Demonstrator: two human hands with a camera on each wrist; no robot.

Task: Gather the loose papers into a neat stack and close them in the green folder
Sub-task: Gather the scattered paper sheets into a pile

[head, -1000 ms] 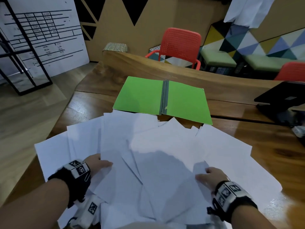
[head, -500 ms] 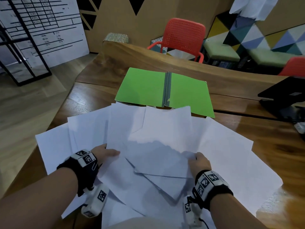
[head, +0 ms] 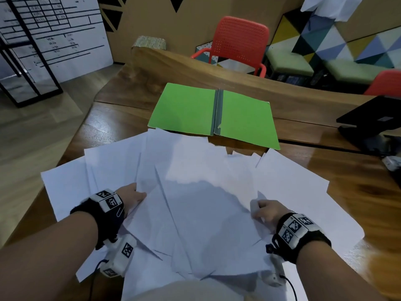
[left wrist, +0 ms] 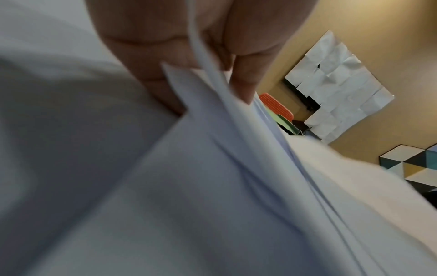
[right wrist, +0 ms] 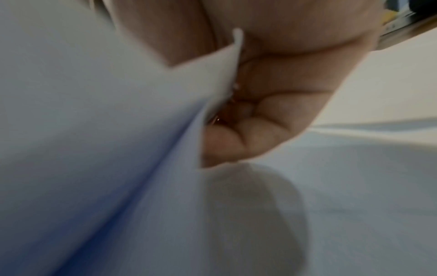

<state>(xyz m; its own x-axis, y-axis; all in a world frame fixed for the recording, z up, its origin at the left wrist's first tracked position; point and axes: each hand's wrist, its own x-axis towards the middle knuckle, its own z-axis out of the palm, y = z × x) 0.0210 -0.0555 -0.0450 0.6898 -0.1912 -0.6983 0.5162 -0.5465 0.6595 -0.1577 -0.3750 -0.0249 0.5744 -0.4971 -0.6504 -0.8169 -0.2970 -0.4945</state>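
the counter (head: 338,190) is wood and carries everything, with the papers (head: 195,170) fanned over its near half so both hands can get at their sides. they are plain white sheets, many of them, overlapping at odd angles with corners poking out along the far edge; a middle bundle is raised and bowed while others lie flat to the left and right. the folder (head: 213,112) lies open and flat just beyond them, bright green with a grey spine down its middle, likely left spread so a stack can go straight in; a few far sheet corners overlap its near edge. the left hand (head: 132,197) has its grip on the left edge of the bundle, several sheet edges (left wrist: 212,89) pinched between thumb and fingers. the right hand (head: 265,210) pinches the right edge likewise, fingers curled under the sheets (right wrist: 141,115). holding both sides would let the sheets be squeezed inward, so gathering looks barely begun
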